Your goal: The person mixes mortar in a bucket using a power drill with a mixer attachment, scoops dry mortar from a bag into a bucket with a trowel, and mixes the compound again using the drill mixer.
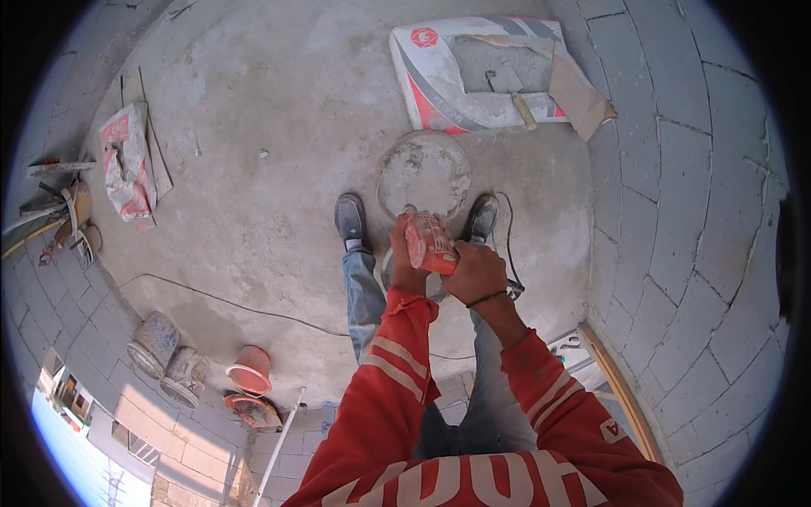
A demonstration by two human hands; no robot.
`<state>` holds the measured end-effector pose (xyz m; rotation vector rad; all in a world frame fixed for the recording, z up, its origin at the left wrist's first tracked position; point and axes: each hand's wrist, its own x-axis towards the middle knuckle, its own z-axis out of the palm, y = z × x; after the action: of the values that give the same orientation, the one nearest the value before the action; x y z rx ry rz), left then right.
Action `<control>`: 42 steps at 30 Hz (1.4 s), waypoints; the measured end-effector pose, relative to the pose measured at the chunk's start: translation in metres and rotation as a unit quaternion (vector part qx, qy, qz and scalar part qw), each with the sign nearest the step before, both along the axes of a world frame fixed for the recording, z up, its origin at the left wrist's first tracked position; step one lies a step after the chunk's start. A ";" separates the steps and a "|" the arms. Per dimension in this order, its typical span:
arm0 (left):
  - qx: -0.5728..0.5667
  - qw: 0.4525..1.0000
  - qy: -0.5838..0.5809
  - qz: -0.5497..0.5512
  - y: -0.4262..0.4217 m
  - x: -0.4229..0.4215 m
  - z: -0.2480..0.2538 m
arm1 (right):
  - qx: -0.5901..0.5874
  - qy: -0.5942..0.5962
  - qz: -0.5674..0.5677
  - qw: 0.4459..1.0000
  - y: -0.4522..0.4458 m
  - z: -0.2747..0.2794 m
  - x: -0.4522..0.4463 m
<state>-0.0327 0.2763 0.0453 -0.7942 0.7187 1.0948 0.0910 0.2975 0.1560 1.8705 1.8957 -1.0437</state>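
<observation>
Both hands are closed around a dusty red electric drill (431, 243), held between my legs with its front end toward a round bucket (382, 182) of grey wet mix. My left hand (406, 260) wraps the drill's left side. At the rear right of the body is my right hand (478, 273), its fingers curled on the grip. Any bit or paddle on the drill is hidden or too unclear to make out. A shoe (351, 218) stands on each side, just below the bucket. Behind the drill, another round pale rim (389, 272) partly shows.
Ahead lies a torn-open cement bag (422, 93) with grey powder and a trowel (507, 80) in it. A cable (245, 311) crosses the concrete floor. Block walls (676, 194) rise at the sides. Buckets (155, 345) and an empty bag (127, 160) lie left.
</observation>
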 end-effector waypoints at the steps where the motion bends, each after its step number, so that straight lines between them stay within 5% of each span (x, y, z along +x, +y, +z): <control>1: 0.003 1.000 -0.001 0.001 -0.001 0.000 -0.001 | 0.002 0.004 -0.001 1.000 -0.001 0.000 0.000; 25: 0.094 0.995 -0.018 -0.017 0.001 -0.001 -0.031 | -0.009 0.004 -0.009 1.000 0.008 0.001 -0.003; 42: 0.015 1.000 -0.004 -0.004 0.028 0.017 -0.029 | -0.002 -0.014 -0.036 0.999 0.028 0.007 0.006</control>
<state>-0.0159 0.3046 0.0166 -0.7702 0.6964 1.0921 0.0972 0.3260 0.1630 1.9544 1.8218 -1.0371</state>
